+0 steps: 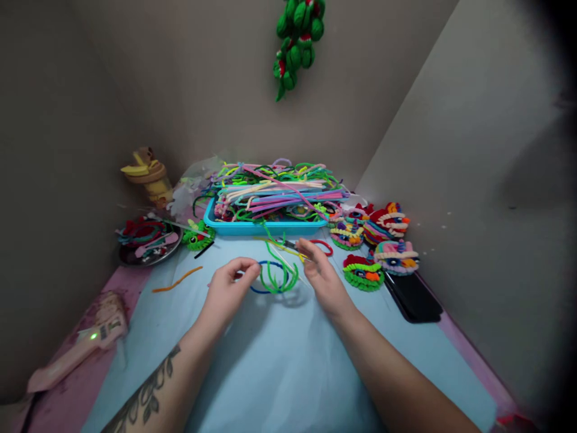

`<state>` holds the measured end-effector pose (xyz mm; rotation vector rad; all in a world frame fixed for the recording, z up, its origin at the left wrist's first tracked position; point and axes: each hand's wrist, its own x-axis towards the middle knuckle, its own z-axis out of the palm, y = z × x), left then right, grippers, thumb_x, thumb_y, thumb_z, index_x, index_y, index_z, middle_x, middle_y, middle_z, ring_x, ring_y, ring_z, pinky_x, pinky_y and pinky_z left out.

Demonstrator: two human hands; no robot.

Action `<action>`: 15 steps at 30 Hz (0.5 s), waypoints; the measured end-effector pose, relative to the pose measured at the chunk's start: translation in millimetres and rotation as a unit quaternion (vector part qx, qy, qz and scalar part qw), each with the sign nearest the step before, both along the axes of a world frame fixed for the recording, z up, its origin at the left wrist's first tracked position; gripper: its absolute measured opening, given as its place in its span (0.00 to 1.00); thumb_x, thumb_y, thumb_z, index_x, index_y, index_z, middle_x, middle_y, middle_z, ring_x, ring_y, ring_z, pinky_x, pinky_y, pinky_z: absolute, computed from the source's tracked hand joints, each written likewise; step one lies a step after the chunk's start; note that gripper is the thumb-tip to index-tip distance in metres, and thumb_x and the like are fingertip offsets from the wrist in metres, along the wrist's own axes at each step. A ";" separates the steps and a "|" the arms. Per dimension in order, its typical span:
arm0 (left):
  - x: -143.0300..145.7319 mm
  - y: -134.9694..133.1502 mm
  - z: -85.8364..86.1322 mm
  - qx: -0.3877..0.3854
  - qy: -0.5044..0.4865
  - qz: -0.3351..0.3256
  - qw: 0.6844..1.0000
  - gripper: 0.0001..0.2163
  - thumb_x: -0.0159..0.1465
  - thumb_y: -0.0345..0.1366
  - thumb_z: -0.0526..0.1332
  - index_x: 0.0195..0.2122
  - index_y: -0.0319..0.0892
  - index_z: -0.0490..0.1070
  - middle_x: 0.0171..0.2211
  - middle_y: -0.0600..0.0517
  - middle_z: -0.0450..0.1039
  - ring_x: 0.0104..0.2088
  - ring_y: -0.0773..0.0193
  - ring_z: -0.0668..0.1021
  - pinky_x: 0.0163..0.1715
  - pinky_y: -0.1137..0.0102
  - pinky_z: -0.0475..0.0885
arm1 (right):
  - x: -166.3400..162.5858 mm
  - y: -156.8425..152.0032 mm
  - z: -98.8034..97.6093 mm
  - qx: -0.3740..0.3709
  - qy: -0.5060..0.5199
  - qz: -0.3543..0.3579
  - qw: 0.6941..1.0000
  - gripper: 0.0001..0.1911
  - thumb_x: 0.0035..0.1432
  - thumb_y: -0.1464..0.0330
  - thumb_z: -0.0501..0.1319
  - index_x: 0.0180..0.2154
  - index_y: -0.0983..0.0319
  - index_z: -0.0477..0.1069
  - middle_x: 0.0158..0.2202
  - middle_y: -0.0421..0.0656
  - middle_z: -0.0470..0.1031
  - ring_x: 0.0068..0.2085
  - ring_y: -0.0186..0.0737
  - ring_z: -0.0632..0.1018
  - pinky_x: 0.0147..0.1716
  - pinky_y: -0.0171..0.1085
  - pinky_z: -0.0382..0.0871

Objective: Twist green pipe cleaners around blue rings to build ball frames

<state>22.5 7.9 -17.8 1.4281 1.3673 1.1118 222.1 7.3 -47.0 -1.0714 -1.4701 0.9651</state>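
Between my hands is a small round frame of bent green pipe cleaners with a blue pipe cleaner ring around it. My left hand pinches this frame at its left side between thumb and fingertips. To the right of it, my right hand is held with its fingers stretched out, apart from the frame. Behind the right fingertips lie red-handled scissors, partly hidden. A long green strand rises from the frame toward the tray.
A blue tray heaped with pipe cleaners stands behind. Finished pipe cleaner faces and a black phone lie right. At left are a metal bowl, a pink glue gun and an orange pipe cleaner. Walls enclose the table.
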 end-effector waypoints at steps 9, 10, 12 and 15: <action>8.5 4.3 -7.5 -0.218 -0.377 0.059 0.898 0.11 0.48 0.37 0.69 0.29 0.39 0.70 0.22 0.58 0.68 0.22 0.74 0.69 0.21 0.79 0.61 | -28.9 -4.4 -7.0 -0.097 0.183 0.103 0.973 0.34 0.46 0.53 0.65 0.53 0.55 0.57 0.48 0.47 0.71 0.49 0.46 0.73 0.46 0.45 0.67; 10.6 2.9 -7.8 -0.229 -0.389 0.051 0.891 0.11 0.48 0.35 0.69 0.30 0.39 0.70 0.22 0.57 0.68 0.23 0.74 0.70 0.22 0.79 0.62 | -30.3 -4.3 -6.1 -0.105 0.198 0.092 0.970 0.33 0.46 0.55 0.65 0.52 0.55 0.58 0.45 0.46 0.73 0.47 0.45 0.74 0.46 0.45 0.67; 12.9 0.2 -7.5 -0.250 -0.403 0.027 0.880 0.10 0.49 0.34 0.68 0.31 0.39 0.70 0.24 0.57 0.70 0.24 0.73 0.72 0.24 0.79 0.64 | -29.7 -3.6 -3.8 -0.127 0.224 0.074 0.964 0.30 0.47 0.57 0.66 0.50 0.55 0.59 0.38 0.43 0.76 0.41 0.43 0.76 0.43 0.44 0.68; 11.0 -1.9 -5.6 -0.270 -0.400 -0.020 0.876 0.10 0.54 0.39 0.65 0.34 0.40 0.71 0.28 0.55 0.72 0.28 0.71 0.74 0.27 0.76 0.67 | -22.3 -2.3 -0.1 -0.157 0.240 0.074 0.955 0.29 0.46 0.60 0.66 0.49 0.56 0.60 0.33 0.41 0.76 0.35 0.41 0.77 0.40 0.42 0.69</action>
